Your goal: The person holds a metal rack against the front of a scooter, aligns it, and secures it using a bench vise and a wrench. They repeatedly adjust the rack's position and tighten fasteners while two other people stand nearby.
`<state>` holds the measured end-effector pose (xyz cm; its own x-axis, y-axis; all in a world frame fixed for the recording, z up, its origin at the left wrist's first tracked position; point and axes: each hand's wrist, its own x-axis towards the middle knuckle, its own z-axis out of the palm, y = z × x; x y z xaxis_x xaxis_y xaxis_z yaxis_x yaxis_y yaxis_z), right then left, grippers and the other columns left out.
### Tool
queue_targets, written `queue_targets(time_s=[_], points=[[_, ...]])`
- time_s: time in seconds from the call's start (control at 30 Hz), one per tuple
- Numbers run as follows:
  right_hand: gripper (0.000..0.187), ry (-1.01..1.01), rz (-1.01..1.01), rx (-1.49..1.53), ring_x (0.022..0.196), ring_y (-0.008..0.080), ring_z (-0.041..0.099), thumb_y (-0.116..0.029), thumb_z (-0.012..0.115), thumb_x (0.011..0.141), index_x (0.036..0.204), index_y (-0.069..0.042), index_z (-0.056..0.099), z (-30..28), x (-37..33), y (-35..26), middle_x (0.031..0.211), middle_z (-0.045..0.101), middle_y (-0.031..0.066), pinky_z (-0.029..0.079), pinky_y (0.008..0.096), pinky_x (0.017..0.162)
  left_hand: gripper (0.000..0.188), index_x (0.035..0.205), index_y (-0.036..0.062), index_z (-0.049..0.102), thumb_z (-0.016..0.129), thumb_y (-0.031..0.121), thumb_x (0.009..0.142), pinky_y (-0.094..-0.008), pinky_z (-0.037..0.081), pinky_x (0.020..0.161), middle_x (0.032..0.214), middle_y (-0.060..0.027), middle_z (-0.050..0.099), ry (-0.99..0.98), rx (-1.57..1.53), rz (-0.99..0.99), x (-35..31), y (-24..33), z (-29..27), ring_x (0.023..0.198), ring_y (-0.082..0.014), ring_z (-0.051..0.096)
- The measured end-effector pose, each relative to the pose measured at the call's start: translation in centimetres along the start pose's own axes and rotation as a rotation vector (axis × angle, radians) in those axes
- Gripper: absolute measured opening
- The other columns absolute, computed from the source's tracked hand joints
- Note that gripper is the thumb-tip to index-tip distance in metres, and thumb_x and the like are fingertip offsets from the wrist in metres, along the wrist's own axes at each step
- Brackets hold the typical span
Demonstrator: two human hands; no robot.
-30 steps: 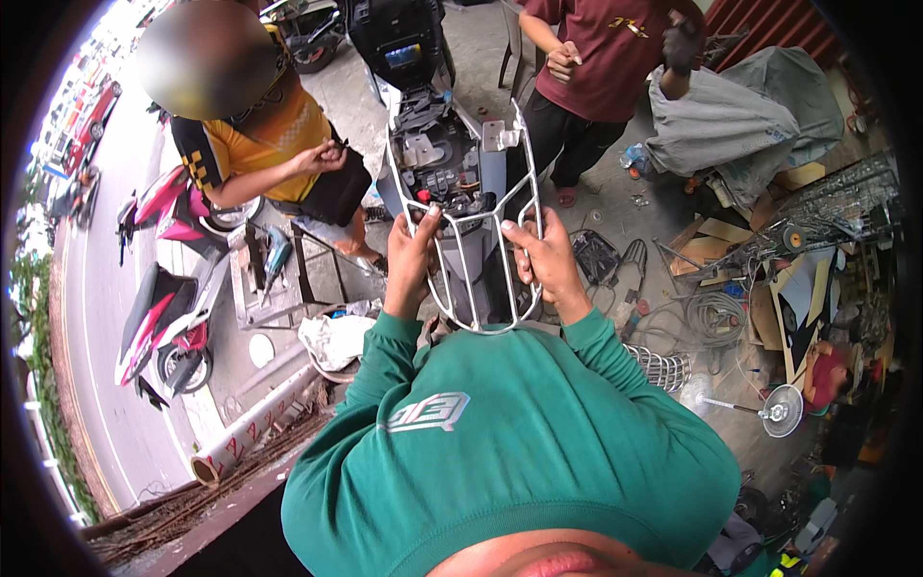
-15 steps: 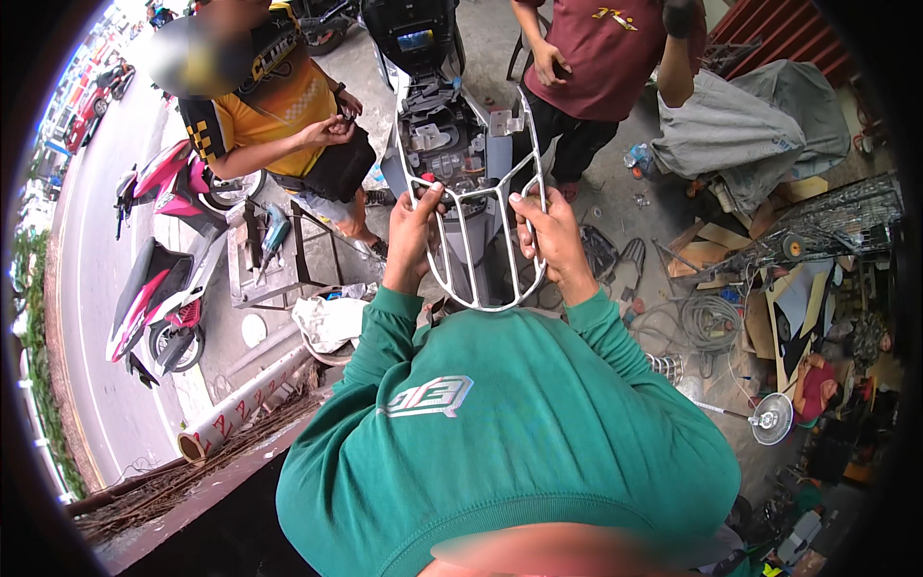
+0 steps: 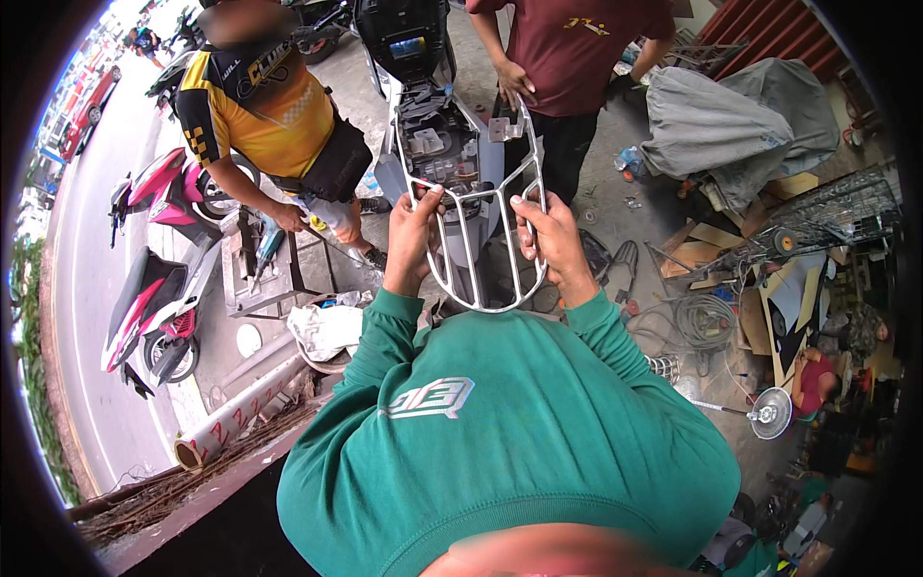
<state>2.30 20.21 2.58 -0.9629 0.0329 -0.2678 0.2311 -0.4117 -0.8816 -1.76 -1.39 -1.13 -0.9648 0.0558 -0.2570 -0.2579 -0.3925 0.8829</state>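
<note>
A silvery tubular luggage rack [image 3: 470,260] is held level before my chest, its rounded end toward me. My left hand [image 3: 413,236] is closed around its left side tube. On the opposite side, my right hand [image 3: 558,236] grips the right tube, thumb on top. The rack's long arms reach away over the rear of a grey scooter [image 3: 431,144], whose seat [image 3: 402,34] is tipped up. Small plates [image 3: 502,129] show near the rack's far right arm. Whether the rack touches the scooter, I cannot tell.
At left, a person in yellow [image 3: 269,106] stands by a small metal table [image 3: 245,298] with a teal power drill [image 3: 269,242]. A person in maroon [image 3: 577,38] stands at far right. Pink scooters [image 3: 159,298], coiled hose [image 3: 707,319] and a fan [image 3: 771,413] are around.
The yellow-shirted person's hand has lowered toward the drill. The person in maroon has shifted left, with one arm lowered. My grip on the rack looks the same.
</note>
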Motion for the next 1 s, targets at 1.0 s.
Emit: queue_targets(time_s=[1.0], points=[[0.031, 0.046, 0.058, 0.085, 0.058, 0.0076, 0.056, -0.017, 0.074, 0.093, 0.106, -0.008, 0.047, 0.6, -1.2, 1.4, 0.081, 0.054, 0.0017, 0.045, 0.0225, 0.041, 0.018, 0.086, 0.0104, 0.06, 0.068, 0.021, 0.098, -0.0191, 0.025, 0.033, 0.057, 0.0077, 0.051, -0.021, -0.015, -0.068, 0.3, 0.8, -1.1, 0.038, -0.0007, 0.037]])
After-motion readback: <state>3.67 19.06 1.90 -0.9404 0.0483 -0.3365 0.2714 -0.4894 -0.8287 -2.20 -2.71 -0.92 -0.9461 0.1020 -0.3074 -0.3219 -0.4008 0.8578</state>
